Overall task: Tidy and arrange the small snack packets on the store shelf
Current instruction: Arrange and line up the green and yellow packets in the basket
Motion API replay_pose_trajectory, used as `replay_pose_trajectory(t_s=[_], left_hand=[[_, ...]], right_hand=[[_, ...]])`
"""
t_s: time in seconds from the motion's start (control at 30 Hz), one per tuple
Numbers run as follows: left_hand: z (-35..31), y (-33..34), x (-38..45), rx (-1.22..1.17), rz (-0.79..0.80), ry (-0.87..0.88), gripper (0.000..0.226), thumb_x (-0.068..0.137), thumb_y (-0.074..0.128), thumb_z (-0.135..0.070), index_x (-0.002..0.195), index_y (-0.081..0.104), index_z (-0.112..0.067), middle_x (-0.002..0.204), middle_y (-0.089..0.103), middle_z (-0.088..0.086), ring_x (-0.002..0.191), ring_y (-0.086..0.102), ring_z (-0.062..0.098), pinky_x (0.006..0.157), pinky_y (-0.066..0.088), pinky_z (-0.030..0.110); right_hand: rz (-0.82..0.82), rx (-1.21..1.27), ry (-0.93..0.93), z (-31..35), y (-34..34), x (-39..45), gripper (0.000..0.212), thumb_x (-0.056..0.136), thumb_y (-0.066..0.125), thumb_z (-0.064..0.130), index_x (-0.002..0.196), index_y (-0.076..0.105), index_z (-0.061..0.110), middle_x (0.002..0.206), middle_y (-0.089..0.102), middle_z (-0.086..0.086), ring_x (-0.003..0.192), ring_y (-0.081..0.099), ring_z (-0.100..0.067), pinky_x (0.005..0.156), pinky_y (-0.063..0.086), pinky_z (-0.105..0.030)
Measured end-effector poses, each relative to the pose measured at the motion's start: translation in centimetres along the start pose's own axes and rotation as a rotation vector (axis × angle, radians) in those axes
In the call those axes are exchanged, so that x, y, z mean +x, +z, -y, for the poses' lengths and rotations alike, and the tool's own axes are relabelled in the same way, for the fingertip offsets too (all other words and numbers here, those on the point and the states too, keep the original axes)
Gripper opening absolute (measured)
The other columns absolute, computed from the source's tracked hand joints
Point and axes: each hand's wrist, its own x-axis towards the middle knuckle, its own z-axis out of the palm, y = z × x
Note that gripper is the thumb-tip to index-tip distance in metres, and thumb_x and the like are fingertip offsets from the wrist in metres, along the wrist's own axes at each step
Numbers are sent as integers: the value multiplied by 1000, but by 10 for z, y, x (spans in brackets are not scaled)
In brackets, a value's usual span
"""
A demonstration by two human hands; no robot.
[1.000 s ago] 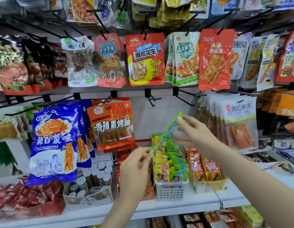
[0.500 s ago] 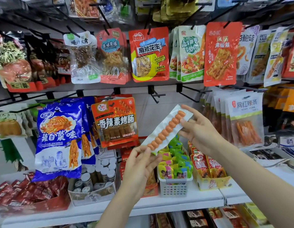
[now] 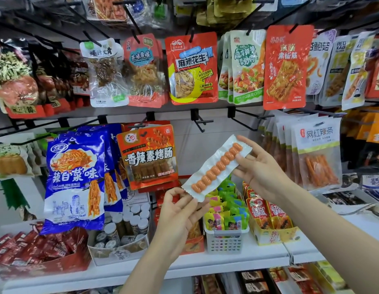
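Hanging snack bags crowd the pegs above the shelf (image 3: pixel 226 262). Between my left hand (image 3: pixel 180 217) and right hand (image 3: pixel 262 170), each pinching 1 end, the long packet (image 3: pixel 216 168) has turned from its green edge to its clear face, above the white basket (image 3: pixel 225 240); I judge I'm checking it before restocking.

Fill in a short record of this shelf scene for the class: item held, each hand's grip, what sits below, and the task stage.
Item held: long white snack packet, orange pieces showing, tilted.
Left hand: pinches the lower end.
Right hand: fingers hold the upper end.
Below: white basket of small green and yellow packets on the shelf.
Stage: packet not yet placed.
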Motion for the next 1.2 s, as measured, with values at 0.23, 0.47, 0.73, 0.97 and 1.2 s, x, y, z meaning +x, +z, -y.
replay_pose_trajectory(t_s=[0.23, 0.47, 0.73, 0.97, 1.2], left_hand=[[-19, 19, 1, -526, 168, -500, 49, 90, 57, -33, 122, 66, 4, 126, 59, 26, 72, 60, 21, 59, 56, 26], [-1, 13, 5, -72, 103, -364, 50, 76, 73, -6, 125, 62, -3, 93, 71, 16, 71, 66, 19, 61, 56, 24], [14, -3, 41, 724, -90, 187, 27, 86, 72, -5, 106, 64, -21, 99, 74, -10, 89, 69, 0, 71, 53, 15], [35, -31, 101, 1181, -199, 186, 35, 93, 63, -8, 126, 55, -18, 130, 46, 3, 115, 55, 16, 104, 44, 29], [69, -33, 141, 1470, 104, 148, 56, 100, 51, -38, 148, 36, -13, 157, 26, 4, 147, 22, 19, 119, 16, 27]], right_hand=[[88, 54, 67, -2, 2, -2, 48, 96, 50, -3, 140, 46, 16, 120, 67, -17, 111, 66, -30, 84, 58, -37], [86, -103, 345, 6, -8, 4, 33, 100, 50, 30, 131, 60, 23, 125, 64, -12, 103, 67, -31, 76, 59, -43], [108, -728, 281, 9, -18, 22, 45, 86, 70, 26, 124, 62, 4, 97, 76, -12, 90, 74, -22, 82, 59, -29], [-284, -1016, -196, -4, -48, 50, 14, 90, 68, 24, 90, 77, 13, 71, 75, -3, 68, 73, -9, 74, 60, -27], [-339, -1192, -322, -25, -81, 74, 16, 90, 67, 32, 99, 77, 23, 69, 74, 5, 70, 71, 1, 79, 59, -40]])
